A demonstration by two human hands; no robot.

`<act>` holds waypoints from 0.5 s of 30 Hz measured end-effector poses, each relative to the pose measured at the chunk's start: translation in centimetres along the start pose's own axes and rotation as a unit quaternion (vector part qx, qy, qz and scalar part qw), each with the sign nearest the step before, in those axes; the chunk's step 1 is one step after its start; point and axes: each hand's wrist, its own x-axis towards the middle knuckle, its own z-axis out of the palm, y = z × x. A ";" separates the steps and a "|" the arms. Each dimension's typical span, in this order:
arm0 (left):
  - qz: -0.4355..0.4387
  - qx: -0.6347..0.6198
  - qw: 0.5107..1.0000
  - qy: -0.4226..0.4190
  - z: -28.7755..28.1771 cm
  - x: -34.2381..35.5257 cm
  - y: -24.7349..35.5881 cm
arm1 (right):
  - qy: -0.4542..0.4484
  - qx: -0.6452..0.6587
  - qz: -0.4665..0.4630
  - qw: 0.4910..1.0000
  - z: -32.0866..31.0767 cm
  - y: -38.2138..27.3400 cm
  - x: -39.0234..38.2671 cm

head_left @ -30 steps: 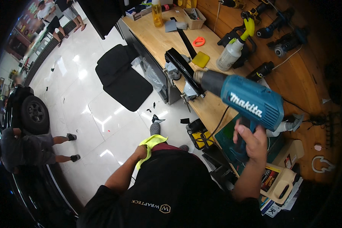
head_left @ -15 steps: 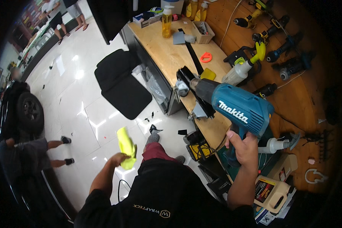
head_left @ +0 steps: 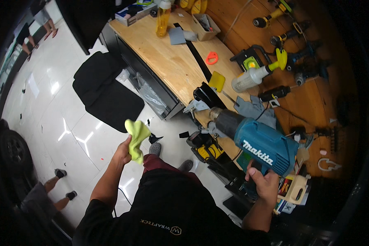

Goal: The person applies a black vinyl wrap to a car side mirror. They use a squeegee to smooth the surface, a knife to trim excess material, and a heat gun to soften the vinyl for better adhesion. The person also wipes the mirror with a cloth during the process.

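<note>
My right hand is closed round the handle of a teal heat gun, whose dark nozzle points up and left toward the workbench edge. In my left hand is a crumpled yellow-green cloth, held up over the floor in front of my left side. Just past the nozzle, a black strip-like part rests at the bench edge, beside a metal clamp-like fitting. A grey cloth or glove lies on the bench behind the heat gun.
On the wooden workbench are a spray bottle, a yellow scraper, an orange ring-shaped tool and a bin. Power tools hang on the wall. A black padded panel lies on the floor; another person's legs show left.
My left hand has risen with the cloth. The heat gun has moved lower and slightly right, off the black part at the bench edge. The view has shifted toward the right.
</note>
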 end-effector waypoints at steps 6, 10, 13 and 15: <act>0.106 0.155 0.980 -0.068 11.8 -2.8 0.9 | 0.102 0.077 -0.085 0.988 0.3 0.9 -0.9; 0.318 0.589 0.740 -0.057 21.8 -4.6 -2.4 | 0.100 0.110 -0.052 0.988 -1.7 2.2 -2.2; 0.465 0.615 0.635 -0.050 27.9 -1.6 -6.2 | 0.128 0.124 -0.040 0.983 -3.3 3.7 -2.5; 0.489 0.603 0.630 -0.003 29.7 0.2 -7.4 | 0.120 0.137 -0.039 0.982 -4.8 4.2 -3.1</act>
